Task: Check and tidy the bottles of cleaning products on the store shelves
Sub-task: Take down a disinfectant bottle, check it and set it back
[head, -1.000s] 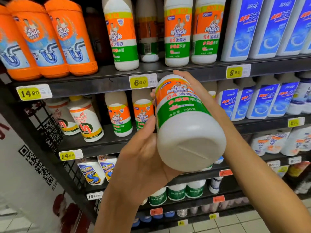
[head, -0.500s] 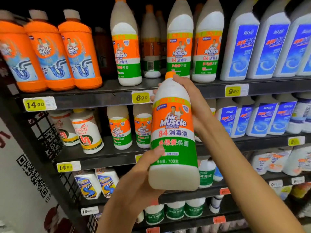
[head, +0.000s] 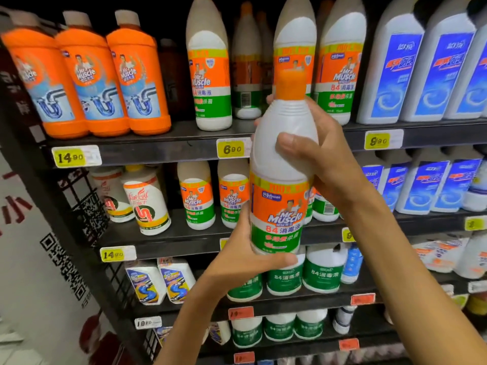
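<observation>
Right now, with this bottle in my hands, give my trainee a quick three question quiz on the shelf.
1. True or false: the held bottle is upright with its label facing the camera.
2. Which hand grips the bottle's upper body: A left hand, B right hand?
3. Fill in: the yellow price tag just left of the bottle reads ____.

Key: 1 true; 2 B; 3 6.90.
</observation>
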Available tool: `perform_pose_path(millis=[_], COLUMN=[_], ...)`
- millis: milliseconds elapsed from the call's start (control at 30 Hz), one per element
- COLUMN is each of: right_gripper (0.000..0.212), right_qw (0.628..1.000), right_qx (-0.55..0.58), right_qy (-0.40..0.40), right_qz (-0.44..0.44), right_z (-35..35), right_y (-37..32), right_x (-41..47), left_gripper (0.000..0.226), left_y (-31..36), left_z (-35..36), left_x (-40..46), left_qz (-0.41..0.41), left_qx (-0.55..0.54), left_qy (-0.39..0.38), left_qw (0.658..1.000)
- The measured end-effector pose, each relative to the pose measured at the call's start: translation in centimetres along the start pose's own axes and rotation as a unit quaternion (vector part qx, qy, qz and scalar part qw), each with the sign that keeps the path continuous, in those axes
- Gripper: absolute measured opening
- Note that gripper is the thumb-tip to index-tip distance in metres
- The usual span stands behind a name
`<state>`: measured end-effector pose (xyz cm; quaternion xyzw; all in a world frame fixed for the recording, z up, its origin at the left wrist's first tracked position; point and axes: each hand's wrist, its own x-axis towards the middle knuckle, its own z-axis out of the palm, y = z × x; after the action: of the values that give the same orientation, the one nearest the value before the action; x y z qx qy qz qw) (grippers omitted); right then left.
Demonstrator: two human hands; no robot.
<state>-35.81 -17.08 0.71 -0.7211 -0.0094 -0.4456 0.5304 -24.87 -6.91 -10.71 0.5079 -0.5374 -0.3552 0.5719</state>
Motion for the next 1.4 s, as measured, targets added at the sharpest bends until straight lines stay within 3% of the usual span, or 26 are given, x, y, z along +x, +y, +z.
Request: perform_pose_path(millis=[167, 300, 433, 600, 667, 767, 933, 1200, 1400], right_gripper=[0.051, 0.049, 0.048, 0.053, 0.056, 0.058, 0.046, 0.043, 0.043], right_qw=[0.991, 0.972, 0.970, 0.990, 0.997, 0.995, 0.995, 0.988, 0.976], right_qx=[-0.055, -0.116, -0.118, -0.022, 0.036, 0.079, -0.011, -0.046, -0.070], right_qy=[-0.100, -0.175, -0.185, -0.126, -0.068, 0.058, 0.087, 0.145, 0.205], right_qz=[-0.068, -0.106, -0.105, -0.053, -0.022, 0.022, 0.044, -0.008, 0.023], right_z=[-0.2, -0.4, -0.4, -0.7, -0.6, -0.2, 0.2, 0.8, 0.3], right_y=[0.0, -0.2, -0.2, 0.9, 1.5, 1.8, 1.2, -1.2, -0.3], right_x=[-1.6, -2.3, -1.8, -0.6, 0.0, 1.6, 4.0, 10.4, 15.0], left_gripper=[0.089, 0.087, 0.090, 0.087, 0.090, 0.075, 0.071, 0.075, 0.067], left_y=[-1.9, -2.4, -2.7, -2.8, -2.7, -1.9, 1.0, 6.3, 9.1], left_z=[-0.6, -1.0, -1.0, -0.4, 0.2, 1.0, 0.4, -1.8, -3.7], left_x=[1.7, 2.5, 2.3, 1.6, 1.4, 1.5, 3.5, 8.2, 12.1], left_qz=[0.051, 0.067, 0.058, 0.030, 0.032, 0.056, 0.090, 0.184, 0.168], left_qx=[0.116, 0.121, 0.110, 0.068, 0.046, 0.009, -0.003, 0.088, 0.149], left_qy=[0.084, 0.082, 0.095, 0.082, 0.091, 0.124, 0.165, 0.223, 0.209], left_qw=[0.988, 0.987, 0.988, 0.994, 0.994, 0.991, 0.982, 0.953, 0.952])
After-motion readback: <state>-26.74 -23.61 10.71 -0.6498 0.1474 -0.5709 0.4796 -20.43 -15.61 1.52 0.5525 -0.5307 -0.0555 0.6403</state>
